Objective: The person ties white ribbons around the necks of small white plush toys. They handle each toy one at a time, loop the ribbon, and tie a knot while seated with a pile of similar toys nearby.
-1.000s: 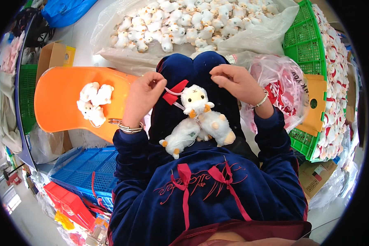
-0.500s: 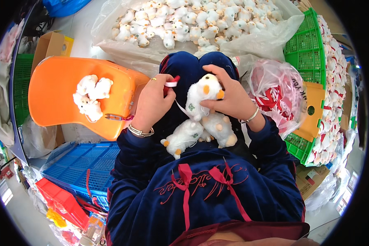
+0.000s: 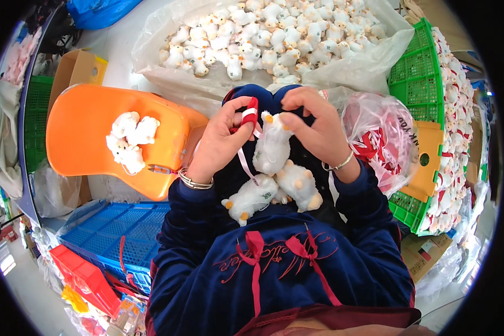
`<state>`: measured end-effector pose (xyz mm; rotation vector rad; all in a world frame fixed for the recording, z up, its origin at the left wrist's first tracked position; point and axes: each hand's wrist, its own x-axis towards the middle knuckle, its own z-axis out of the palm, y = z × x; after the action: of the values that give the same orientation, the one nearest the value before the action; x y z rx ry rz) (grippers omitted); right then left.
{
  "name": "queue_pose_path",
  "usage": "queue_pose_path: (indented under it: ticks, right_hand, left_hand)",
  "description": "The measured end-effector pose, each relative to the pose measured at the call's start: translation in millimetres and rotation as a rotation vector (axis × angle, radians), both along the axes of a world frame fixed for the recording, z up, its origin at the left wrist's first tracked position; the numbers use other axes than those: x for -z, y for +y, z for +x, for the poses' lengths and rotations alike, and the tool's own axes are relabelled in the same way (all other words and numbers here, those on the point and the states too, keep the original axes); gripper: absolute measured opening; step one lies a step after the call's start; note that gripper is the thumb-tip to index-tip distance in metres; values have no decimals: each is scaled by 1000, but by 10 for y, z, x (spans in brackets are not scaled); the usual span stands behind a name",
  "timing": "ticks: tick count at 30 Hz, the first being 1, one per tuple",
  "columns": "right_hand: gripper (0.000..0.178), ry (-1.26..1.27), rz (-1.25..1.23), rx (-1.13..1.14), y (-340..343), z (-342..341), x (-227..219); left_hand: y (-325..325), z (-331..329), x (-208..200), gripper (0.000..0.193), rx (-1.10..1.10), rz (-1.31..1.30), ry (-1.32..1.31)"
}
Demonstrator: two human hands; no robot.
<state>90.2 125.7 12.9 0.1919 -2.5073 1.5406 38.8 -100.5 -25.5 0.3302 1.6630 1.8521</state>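
Toy (image 3: pixel 273 148) is over lap (image 3: pixel 315 157) near orange chair (image 3: pixel 78 134), left fingers (image 3: pixel 235 105) pinching ribbon (image 3: pixel 250 114), right (image 3: pixel 299 125) unclear

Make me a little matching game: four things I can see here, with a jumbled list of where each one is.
1. red-and-white ribbon
2. orange plastic chair
3. blue plastic mesh crate
4. crumpled translucent plastic sheeting

A. lower left of the picture
B. top of the picture, under a big heap of white plush toys
C. in the fingers of the left hand
D. left side, under a few white plush toys

Pairs: 1-C, 2-D, 3-A, 4-B
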Motion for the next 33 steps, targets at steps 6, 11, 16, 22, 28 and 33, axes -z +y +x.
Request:
queue_pose_path:
  ticks: [6, 11, 16, 22, 28, 33]
  right_hand:
    - [23, -119, -52, 32, -225, -164, 33]
    - [27, -351, -317, 101, -110, -231, 170]
    - [24, -292, -399, 140, 94, -313, 251]
    - [14, -320, -558, 160, 60, -324, 122]
    - [17, -415, -795, 157, -79, -340, -61]
    - [21, -347, -754, 116, -99, -347, -31]
  left_hand:
    - [130, 23, -182, 50, 2, 19, 105]
    - [85, 1, -195, 46, -31, -20, 141]
    - [26, -41, -165, 33, -104, -4, 173]
    - [127, -31, -255, 19, -492, -194, 929]
    - [409, 73, -284, 34, -356, -262, 1078]
    - [505, -16, -153, 41, -428, -354, 925]
